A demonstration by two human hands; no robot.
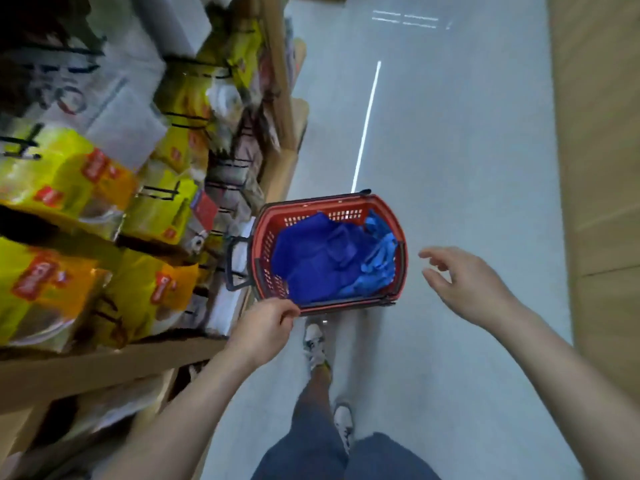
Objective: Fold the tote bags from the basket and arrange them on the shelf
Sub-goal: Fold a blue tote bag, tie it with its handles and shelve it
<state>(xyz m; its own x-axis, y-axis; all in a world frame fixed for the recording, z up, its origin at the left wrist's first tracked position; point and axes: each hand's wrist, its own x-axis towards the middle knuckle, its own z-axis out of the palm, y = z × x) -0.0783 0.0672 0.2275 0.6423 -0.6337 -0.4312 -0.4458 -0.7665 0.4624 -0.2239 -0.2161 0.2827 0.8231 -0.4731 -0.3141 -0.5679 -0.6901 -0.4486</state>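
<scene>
Basket (388, 209) on pale floor (467, 150) by shelf (114, 367) — left fingers (289, 315) curled at rim, hold unclear, right fingers (433, 254) spread

Red basket (384, 209), blue tote bags (322, 258), yellow-orange packets (59, 181) with red labels, pale grey floor (450, 150)

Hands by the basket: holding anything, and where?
Left hand pinches at the near-left corner of the basket, rim or blue cloth unclear. Right hand holds nothing.

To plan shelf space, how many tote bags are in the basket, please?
2 visible: a dark blue tote bag left and centre, a lighter blue tote bag at right; more may be hidden.
</scene>
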